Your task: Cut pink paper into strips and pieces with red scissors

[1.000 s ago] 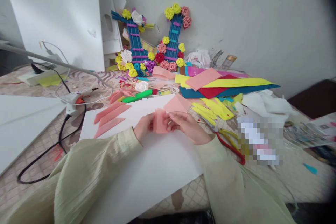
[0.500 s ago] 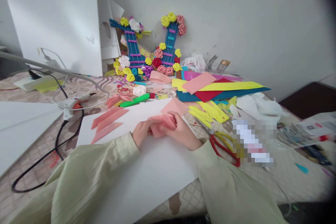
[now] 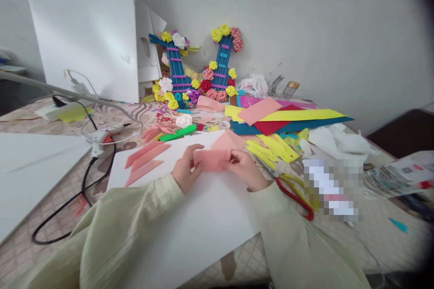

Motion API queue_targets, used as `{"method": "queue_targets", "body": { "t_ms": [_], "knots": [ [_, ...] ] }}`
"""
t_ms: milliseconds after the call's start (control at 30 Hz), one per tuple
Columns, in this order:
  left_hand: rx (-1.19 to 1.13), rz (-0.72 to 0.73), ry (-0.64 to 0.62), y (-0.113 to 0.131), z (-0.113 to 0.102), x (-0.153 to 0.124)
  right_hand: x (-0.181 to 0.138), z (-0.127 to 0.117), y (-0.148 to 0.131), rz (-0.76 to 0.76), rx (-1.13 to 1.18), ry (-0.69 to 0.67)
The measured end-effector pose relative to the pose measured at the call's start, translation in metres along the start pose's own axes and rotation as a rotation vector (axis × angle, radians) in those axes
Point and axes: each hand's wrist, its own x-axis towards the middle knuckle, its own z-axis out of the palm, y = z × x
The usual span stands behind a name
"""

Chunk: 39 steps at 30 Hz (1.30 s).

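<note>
both hands meet over a large white sheet of card (image 3: 203,216) that lies on the counter (image 3: 373,235), and between them they hold a folded piece of salmon-pink paper (image 3: 212,160) just above the card. the left hand (image 3: 186,172) grips the paper's nine o'clock end, thumb on top and fingers curled under, while the right hand (image 3: 246,169) pinches the three o'clock end with its fingertips closed on the edge. pale green sleeves (image 3: 129,230) cover both forearms down to the wrists. at ten o'clock from the hands, three long pink paper strips (image 3: 144,160) lie side by side on the card, and at twelve o'clock a pink triangular paper piece (image 3: 227,141) rests on the card's far edge. further out at eleven o'clock lies a green marker pen (image 3: 178,132), with a small white paper rose (image 3: 183,120) just beyond it. at two o'clock sits a fan of yellow paper strips (image 3: 274,146), and behind them a stack of pink, yellow, red and blue paper sheets (image 3: 288,115). red-handled scissors (image 3: 296,196) lie at four o'clock, close to the right wrist. against the wall at twelve o'clock lean two blue ladder-shaped frames decked with paper flowers (image 3: 200,70). at nine o'clock a glue gun (image 3: 101,136) rests on the counter with its black cable (image 3: 84,180) trailing toward the near edge.
</note>
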Motion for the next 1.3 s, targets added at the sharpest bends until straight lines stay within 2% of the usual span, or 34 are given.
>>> {"method": "queue_targets", "body": {
  "t_ms": [167, 300, 533, 867, 1000, 1300],
  "knots": [
    [-0.098, 0.071, -0.084, -0.003, -0.002, 0.001, 0.001, -0.002, 0.002, -0.011, -0.017, 0.01],
    [-0.16, 0.063, -0.139, -0.004, 0.001, 0.003, 0.001, 0.003, 0.006, -0.035, 0.017, -0.017],
    [-0.255, -0.004, -0.109, -0.005, 0.011, 0.002, 0.0, 0.017, 0.016, -0.084, 0.083, -0.019],
    [-0.264, -0.14, -0.005, -0.001, 0.004, 0.007, 0.005, 0.008, 0.016, -0.049, 0.149, 0.006],
    [-0.265, -0.167, -0.012, 0.0, 0.002, 0.008, 0.005, 0.012, 0.017, -0.073, 0.231, -0.017],
    [-0.348, -0.196, -0.035, 0.005, 0.013, 0.002, 0.005, 0.026, 0.013, -0.131, 0.373, -0.035]
  ]
}}
